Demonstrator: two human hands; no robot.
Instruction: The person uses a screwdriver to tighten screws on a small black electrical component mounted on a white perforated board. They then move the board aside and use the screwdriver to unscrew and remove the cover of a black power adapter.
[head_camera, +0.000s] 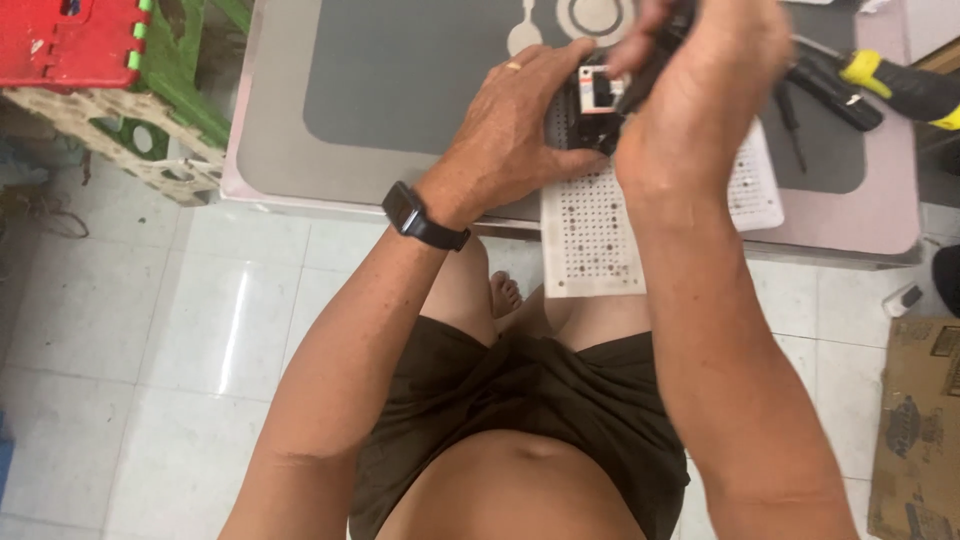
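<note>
Up close, the fingers of the left hand (515, 125) were clamped around a small black part (597, 100) with a white and red face, pinning it on a white perforated board (592, 230). Just beside it, the right hand (700, 90) was clenched on a dark tool (655, 60) angled down to that part. Farther out, the board overhung the edge of a grey table (400, 90), where a yellow-and-black screwdriver (885, 85) lay well apart.

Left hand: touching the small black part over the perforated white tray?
Touching. The head view shows the left hand with its fingers wrapped around the small black part, thumb pressed against its lower edge, above the perforated white tray.
</note>
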